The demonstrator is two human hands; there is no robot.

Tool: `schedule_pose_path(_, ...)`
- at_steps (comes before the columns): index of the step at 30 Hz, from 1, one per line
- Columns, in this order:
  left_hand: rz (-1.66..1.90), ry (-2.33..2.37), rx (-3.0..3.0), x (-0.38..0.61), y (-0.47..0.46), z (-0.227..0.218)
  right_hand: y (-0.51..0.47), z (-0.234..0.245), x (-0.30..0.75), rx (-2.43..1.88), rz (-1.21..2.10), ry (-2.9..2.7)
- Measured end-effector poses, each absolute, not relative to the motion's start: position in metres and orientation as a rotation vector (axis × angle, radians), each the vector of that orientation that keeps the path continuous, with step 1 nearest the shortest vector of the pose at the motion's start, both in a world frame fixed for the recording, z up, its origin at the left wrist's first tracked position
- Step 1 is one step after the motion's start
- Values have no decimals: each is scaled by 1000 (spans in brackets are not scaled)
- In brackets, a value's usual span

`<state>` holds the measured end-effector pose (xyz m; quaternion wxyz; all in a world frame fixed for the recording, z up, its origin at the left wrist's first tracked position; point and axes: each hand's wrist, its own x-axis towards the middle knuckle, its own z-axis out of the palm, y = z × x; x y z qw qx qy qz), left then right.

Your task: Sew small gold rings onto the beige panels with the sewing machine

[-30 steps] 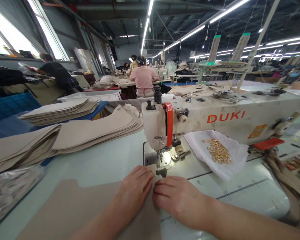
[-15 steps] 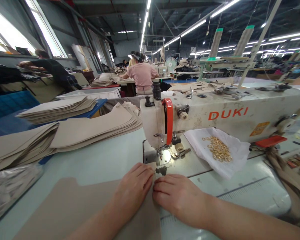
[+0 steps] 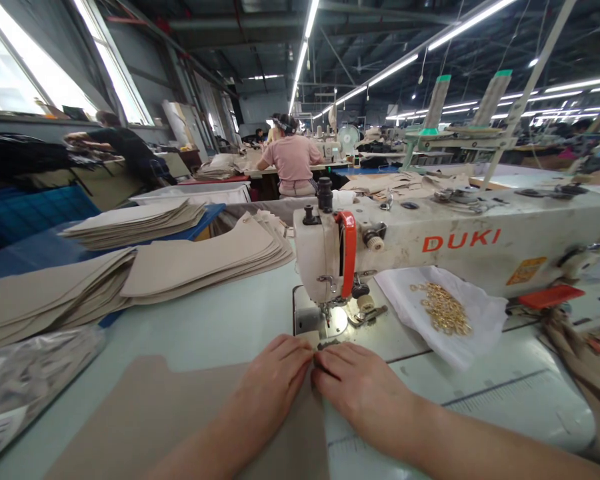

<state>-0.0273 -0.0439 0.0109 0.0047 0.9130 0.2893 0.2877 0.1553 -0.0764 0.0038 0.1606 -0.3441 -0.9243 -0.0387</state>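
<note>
The beige panel [image 3: 170, 413] lay flat on the pale table [image 3: 215, 327], right before me, its far edge reaching to the foot of the sewing machine [image 3: 430, 247]. It was smooth and stiff-looking, with a stepped notch cut in its upper left corner; its near end ran out of the bottom of the view. My left hand [image 3: 275, 387] pressed palm-down on it, fingers together and stretched toward the needle. My right hand [image 3: 365, 393] lay beside it, fingertips meeting those of the left at the panel's right edge; its fingers were close together too, and whether they pinched anything small between them I could not make out.

Just past my fingertips a dark scrap sat under the presser foot [image 3: 330, 320], too small to identify. The machine was one, off-white and scuffed, with a red guard on its head and orange letters along its arm. Beneath the arm a white cloth [image 3: 475, 320] held a heap of gold rings [image 3: 443, 313], too many and too fine to count.

To the left stood three stacks of beige cut pieces [image 3: 205, 257], thin sheets fanned at the edges. A crinkled clear plastic bag [image 3: 30, 373] lay at the table's near left, partly cut off. Two thread cones [image 3: 437, 100] stood on a stand behind the machine. Farther back a person in a pink top [image 3: 293, 160] sat at another table, and a person in dark clothes [image 3: 125, 147] bent by the windows.
</note>
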Motion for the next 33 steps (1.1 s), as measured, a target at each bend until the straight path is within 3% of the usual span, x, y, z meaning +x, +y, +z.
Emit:
schedule_pose_path(17,887,935,2860,-5,-19,6,-50,9,176,-996,-275,-2689)
schedule_pose_path(33,998,950,2775,-2,4,3,-38,8,182,-1094,-125,-2636)
